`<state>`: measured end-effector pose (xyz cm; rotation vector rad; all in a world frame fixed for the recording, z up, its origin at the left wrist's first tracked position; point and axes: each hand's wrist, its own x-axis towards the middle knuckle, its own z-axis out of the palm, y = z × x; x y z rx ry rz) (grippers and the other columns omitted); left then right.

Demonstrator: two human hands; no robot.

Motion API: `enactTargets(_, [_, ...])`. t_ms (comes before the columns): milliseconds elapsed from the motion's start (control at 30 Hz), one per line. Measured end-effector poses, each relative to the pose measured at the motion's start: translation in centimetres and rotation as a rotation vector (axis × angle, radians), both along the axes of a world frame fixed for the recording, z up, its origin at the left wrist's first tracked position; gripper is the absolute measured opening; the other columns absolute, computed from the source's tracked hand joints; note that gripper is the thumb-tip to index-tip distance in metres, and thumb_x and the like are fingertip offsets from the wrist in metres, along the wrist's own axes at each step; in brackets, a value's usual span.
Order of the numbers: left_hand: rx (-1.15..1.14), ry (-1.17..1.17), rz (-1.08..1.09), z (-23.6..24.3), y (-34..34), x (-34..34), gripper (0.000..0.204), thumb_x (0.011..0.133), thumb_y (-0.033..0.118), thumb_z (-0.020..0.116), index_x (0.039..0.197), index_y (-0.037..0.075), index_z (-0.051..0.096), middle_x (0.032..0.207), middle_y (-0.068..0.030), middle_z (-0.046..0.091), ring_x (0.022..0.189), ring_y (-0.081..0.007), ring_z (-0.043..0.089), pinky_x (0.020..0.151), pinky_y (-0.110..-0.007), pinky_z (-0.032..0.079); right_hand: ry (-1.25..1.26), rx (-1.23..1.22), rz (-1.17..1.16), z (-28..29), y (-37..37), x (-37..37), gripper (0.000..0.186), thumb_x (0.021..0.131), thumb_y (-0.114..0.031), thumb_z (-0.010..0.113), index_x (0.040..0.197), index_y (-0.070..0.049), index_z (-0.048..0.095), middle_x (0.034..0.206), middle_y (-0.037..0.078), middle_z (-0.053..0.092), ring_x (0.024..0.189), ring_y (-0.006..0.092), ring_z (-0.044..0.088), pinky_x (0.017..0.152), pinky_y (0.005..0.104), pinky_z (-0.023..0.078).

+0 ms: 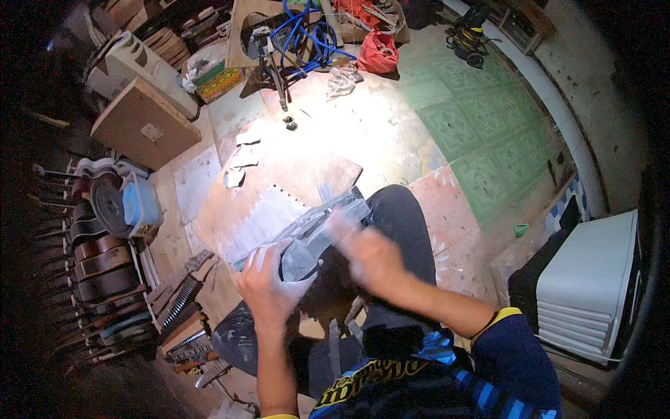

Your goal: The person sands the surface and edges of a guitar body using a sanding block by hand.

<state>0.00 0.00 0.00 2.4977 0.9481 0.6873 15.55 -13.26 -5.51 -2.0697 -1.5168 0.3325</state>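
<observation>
Left hand [269, 285] bends its fingers around the lower left end of a grey, dusty piece [305, 260], thumb and fingers closed on it. Right hand [375, 260] is at the upper right part of the same piece, smeared by blur (whether its fingers pinch or merely touch, I cannot tell). The piece sits above the person's lap, slanting up toward the right, close to the right knee [403, 216] in dark cloth.

Just beyond it, a pale sheet [259, 222] with a row of dark marks along one edge lies on a brown board [315, 172] on the floor, and a few white scraps [244, 156] are near the board's far left side. Farther off, under bright light, are a coil of blue cable [322, 43] and a red bag [377, 53]. Along the left stand a row of curved dark and brown objects [100, 267] and a light blue tub [142, 202]; green patterned tiles [481, 126] and a white ribbed object [585, 283] are at the right.
</observation>
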Motion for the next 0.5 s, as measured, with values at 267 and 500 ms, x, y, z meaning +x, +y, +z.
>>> enactTargets(267, [0.016, 0.058, -0.012, -0.1, 1.0, 0.5, 0.062, 0.048, 0.017, 0.089, 0.106, 0.012, 0.068, 0.093, -0.0099, 0.069, 0.088, -0.0318, 0.067, 0.075, -0.04, 0.052, 0.246, 0.189, -0.135, 1.1, 1.6, -2.1, 0.066, 0.078, 0.007, 0.05, 0.142, -0.012, 0.051, 0.147, 0.015, 0.046, 0.11, 0.0347, 0.064, 0.087, 0.0375, 0.056])
enactTargets(500, [0.025, 0.041, -0.029, 0.2, 1.9, 1.0, 0.062, 0.049, 0.017, 0.09, 0.106, 0.012, 0.068, 0.097, -0.0109, 0.07, 0.091, -0.0314, 0.067, 0.077, -0.039, 0.053, 0.054, 0.278, -0.162, -2.0, 2.6, -0.9, 0.058, 0.082, 0.007, 0.046, 0.136, -0.01, 0.055, 0.143, 0.014, 0.052, 0.109, 0.0312, 0.066, 0.091, 0.0369, 0.056])
